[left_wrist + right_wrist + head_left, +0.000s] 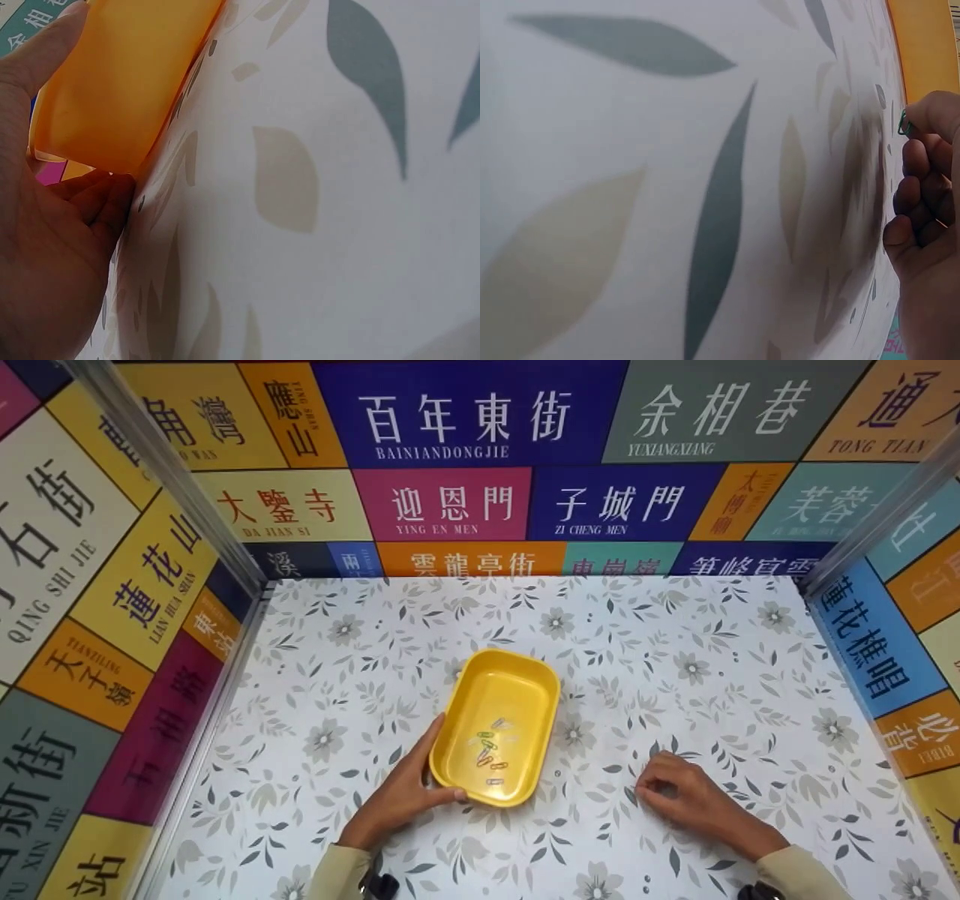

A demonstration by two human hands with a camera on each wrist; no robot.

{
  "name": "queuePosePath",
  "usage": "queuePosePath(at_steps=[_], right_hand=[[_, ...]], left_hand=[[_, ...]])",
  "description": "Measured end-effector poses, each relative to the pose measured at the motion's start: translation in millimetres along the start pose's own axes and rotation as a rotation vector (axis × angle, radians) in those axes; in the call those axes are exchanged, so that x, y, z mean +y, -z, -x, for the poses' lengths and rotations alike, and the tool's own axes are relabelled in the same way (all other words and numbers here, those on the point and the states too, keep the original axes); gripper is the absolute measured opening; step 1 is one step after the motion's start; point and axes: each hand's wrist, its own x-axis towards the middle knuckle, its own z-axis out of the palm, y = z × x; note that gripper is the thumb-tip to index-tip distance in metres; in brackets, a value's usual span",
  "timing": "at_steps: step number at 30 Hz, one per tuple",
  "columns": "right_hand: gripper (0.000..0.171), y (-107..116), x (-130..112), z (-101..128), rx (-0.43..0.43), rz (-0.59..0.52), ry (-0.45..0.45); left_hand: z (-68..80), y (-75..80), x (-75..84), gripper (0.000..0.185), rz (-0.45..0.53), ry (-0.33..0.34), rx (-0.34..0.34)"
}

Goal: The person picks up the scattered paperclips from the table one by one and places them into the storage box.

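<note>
A yellow rectangular tray (517, 686) sits mid-table, turned slightly. Several small colored paper clips (487, 746), green, orange and pale ones, lie scattered on its floor toward the near half. My left hand (405, 787) grips the tray at its near left corner, thumb along the near edge and fingers against the left side. To the right of the tray, my right hand (686, 791) is low over the table with curled fingers. In the right wrist view, its thumb and forefinger pinch a green paper clip (904, 123); most of the clip is hidden by the fingertips.
The table (375, 645) has a white covering with grey leaves and flowers. Panels with colored street-name signs (442, 502) stand behind it and on both sides. Metal posts (172, 472) mark the back corners.
</note>
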Motion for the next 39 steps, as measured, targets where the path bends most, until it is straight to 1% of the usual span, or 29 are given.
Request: queuePosePath(at_steps=[2, 9, 14, 17, 23, 29, 32, 34, 36, 39], right_hand=[[0.041, 0.7, -1.1, -1.6, 0.002, 0.001, -0.011], [0.042, -1.9, 1.3, -5.9, 0.036, -0.033, 0.002], [0.041, -4.2, -0.3, -10.8, 0.040, -0.048, -0.033], [0.039, -6.4, -0.8, -14.4, 0.034, -0.066, -0.046], [0.036, -9.7, 1.9, -23.2, 0.005, -0.086, -0.037], [0.035, -9.6, 5.3, -35.4, -0.037, -0.112, -0.012], [0.025, -9.8, 6.1, -41.2, -0.059, -0.133, -0.012], [0.015, -10.6, 6.3, -44.9, -0.069, -0.135, -0.014], [0.011, -11.5, 6.2, -48.3, -0.080, -0.134, -0.019], [0.014, -13.9, 5.9, -53.0, -0.083, -0.129, -0.012]], left_hand=[[0.1, -0.1, 0.7, 0.131, 0.002, -0.001, -0.002], [-0.1, -0.3, 0.6, 0.132, -0.008, 0.021, 0.004], [0.0, -0.7, 0.0, 0.132, 0.007, 0.021, 0.005], [0.1, -0.7, -0.8, 0.131, -0.001, 0.020, 0.006], [-0.6, 0.0, -2.5, 0.129, -0.035, 0.016, 0.005], [0.3, -0.2, -2.4, 0.131, 0.006, 0.011, 0.003], [0.4, -0.2, -2.3, 0.132, 0.026, 0.007, 0.002], [0.2, -0.3, -2.2, 0.132, 0.023, 0.005, 0.005], [0.0, -0.3, -2.2, 0.131, 0.017, 0.002, 0.007], [0.2, -0.4, -2.1, 0.132, 0.009, 0.004, 0.006]])
